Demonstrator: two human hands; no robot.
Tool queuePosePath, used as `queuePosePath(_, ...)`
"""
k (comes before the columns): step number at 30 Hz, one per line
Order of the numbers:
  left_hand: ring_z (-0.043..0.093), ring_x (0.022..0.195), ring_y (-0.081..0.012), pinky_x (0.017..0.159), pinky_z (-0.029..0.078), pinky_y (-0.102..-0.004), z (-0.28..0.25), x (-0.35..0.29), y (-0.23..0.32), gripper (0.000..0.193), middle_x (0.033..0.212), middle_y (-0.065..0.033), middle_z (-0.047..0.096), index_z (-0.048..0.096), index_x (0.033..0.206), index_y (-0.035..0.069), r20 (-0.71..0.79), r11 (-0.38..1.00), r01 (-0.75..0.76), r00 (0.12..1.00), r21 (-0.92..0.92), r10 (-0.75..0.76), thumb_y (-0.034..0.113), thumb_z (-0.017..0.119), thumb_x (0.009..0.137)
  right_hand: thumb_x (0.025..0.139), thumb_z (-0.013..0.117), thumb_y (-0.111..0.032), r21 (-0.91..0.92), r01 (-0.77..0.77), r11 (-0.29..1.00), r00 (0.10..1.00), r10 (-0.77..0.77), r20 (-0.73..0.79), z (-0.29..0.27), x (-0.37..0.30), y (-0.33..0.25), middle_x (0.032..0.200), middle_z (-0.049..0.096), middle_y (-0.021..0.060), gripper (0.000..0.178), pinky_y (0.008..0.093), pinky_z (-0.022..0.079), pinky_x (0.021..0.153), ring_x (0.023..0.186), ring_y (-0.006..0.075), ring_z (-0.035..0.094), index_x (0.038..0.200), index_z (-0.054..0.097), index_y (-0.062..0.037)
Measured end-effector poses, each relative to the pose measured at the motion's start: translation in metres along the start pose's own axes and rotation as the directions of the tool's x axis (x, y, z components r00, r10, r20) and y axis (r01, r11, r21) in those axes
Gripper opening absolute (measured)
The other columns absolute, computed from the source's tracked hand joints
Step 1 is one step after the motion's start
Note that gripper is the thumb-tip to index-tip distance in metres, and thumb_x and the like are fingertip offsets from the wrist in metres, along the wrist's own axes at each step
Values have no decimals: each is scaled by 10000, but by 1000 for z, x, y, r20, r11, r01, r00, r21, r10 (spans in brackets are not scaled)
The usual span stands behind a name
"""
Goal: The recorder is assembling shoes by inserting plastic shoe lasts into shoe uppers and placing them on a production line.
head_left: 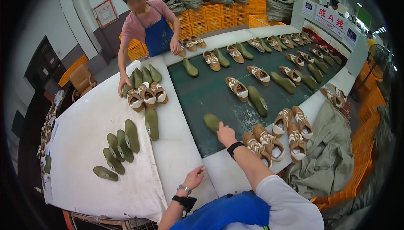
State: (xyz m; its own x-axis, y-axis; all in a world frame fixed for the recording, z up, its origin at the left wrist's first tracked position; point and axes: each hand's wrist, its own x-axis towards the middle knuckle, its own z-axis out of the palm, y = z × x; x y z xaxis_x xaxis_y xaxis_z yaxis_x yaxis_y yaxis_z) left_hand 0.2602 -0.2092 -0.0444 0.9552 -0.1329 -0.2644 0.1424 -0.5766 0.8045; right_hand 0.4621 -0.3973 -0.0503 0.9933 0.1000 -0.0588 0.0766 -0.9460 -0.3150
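The shoe last (211, 121) is a smooth, foot-shaped block in plain olive green, with a broad, rounded front. It is bare, with no shoe around it. The right hand (226, 134) has its fingers at the near right end, covering that part, so the shape there is hidden. The last slants, its rounded end pointing far and left. It is at the dark green surface (202, 91) of the worktop, toward the near left corner, well apart from the white border on the near side. Whether its underside fully touches down cannot be told.
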Motion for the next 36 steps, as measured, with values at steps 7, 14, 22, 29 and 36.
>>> queuePosePath(7, 644, 832, -199, 766, 501, -291, 3, -72, -31, 341, 934, -122, 660, 546, 1150, 31, -114, 962, 267, 956, -57, -272, 127, 555, 823, 866, 402, -92, 4, -70, 998, 996, 70, -55, 26, 84, 31, 887, 626, 200, 378, 382, 528, 629, 744, 299, 649, 1233, 391, 1)
queuePosePath(14, 578, 660, -139, 643, 483, -279, -14, -44, -39, 322, 739, -55, 613, 569, 1091, 49, -23, 944, 330, 944, 28, -329, 167, 600, 794, 831, 460, -120, 28, 181, 983, 978, -183, 103, -39, 91, 48, 876, 638, 207, 289, 433, 501, 696, 832, 355, 624, 1100, 498, -21)
queuePosePath(22, 606, 675, -219, 639, 490, -323, -26, -26, -41, 313, 722, -99, 619, 565, 1048, 59, 119, 961, 224, 962, 165, -245, 200, 605, 771, 681, 649, -285, -117, 231, 966, 896, -164, 414, -178, -99, 101, 792, 658, 118, 287, 398, 506, 671, 783, 298, 637, 935, 678, -155)
queuePosePath(29, 620, 852, -315, 754, 493, -399, 10, 10, 10, 462, 920, -168, 639, 488, 1175, 70, 269, 961, -142, 960, 239, 75, 263, 618, 776, 736, 664, -386, 134, 95, 986, 955, -128, 267, -53, -230, 105, 854, 575, 135, 328, 425, 481, 658, 787, 327, 597, 971, 601, -166)
queuePosePath(36, 618, 807, -362, 706, 498, -409, 61, 38, 78, 603, 911, -260, 606, 339, 1279, -20, 88, 918, -321, 947, 231, 309, 156, 603, 766, 750, 655, -351, 320, 303, 898, 903, -378, 205, -72, -255, 44, 791, 600, 116, 301, 407, 483, 635, 762, 294, 605, 968, 591, -152)
